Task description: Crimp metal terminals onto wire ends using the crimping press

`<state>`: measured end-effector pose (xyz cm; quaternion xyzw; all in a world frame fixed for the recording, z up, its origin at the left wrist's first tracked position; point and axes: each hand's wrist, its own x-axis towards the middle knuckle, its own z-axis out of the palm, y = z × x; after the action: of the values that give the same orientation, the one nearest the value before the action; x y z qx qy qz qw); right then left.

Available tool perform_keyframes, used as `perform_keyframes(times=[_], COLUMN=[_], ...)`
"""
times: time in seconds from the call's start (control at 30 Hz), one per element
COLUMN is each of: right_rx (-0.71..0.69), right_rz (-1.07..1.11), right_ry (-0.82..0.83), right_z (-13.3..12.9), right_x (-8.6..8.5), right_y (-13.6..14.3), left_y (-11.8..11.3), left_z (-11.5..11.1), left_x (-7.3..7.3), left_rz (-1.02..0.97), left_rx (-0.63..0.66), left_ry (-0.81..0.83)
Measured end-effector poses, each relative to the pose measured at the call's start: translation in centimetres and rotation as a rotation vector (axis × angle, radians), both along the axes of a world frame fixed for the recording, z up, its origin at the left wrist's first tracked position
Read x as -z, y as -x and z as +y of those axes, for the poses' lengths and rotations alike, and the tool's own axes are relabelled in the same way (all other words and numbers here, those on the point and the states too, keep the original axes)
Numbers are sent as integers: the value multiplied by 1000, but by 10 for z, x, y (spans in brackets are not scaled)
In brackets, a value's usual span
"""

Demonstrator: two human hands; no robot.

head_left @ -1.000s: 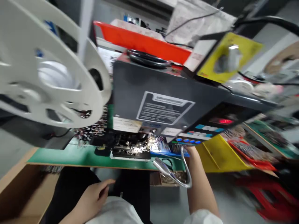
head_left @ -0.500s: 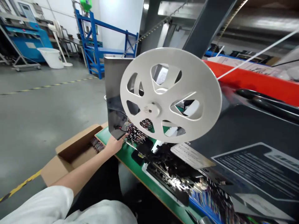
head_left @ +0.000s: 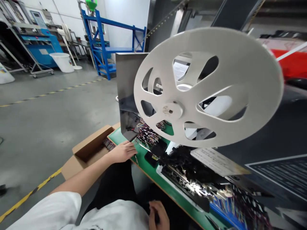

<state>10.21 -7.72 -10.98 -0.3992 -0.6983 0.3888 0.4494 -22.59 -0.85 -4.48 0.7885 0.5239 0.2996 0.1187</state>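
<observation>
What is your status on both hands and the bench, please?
Left hand at bench edge, touching thin piece; right hand low, off bench; reel partly blocking view.

Thin wire (head_left: 136,159), short, near green table's (head_left: 144,165) edge

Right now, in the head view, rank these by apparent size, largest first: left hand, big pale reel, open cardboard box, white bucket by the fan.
1. Big pale reel
2. Open cardboard box
Not ranked: left hand and white bucket look alike in size.
</observation>
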Motion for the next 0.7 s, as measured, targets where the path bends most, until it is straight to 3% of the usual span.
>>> perform_keyframes(times=[0.1,0.3,0.47,0.6,0.7], right_rx=[-170,-215,-155,-138,-111], right_rz=[54,315,385,415,415], right_ry=[181,412,499,504,502], right_z=[11,27,33,32,33], right_x=[-3,-46,-66,-67,-64], right_y=[25,55,50,36,25], left_y=[-22,-81,-107,-121,-128], left_z=[-28,-58,-54,-46,-39], left_x=[-4,-26,-25,-22,-28], left_rz=[-74,-355,-557,-647,-717], left_rx=[81,206,304,401,394], left_ry=[59,258,461,551,522])
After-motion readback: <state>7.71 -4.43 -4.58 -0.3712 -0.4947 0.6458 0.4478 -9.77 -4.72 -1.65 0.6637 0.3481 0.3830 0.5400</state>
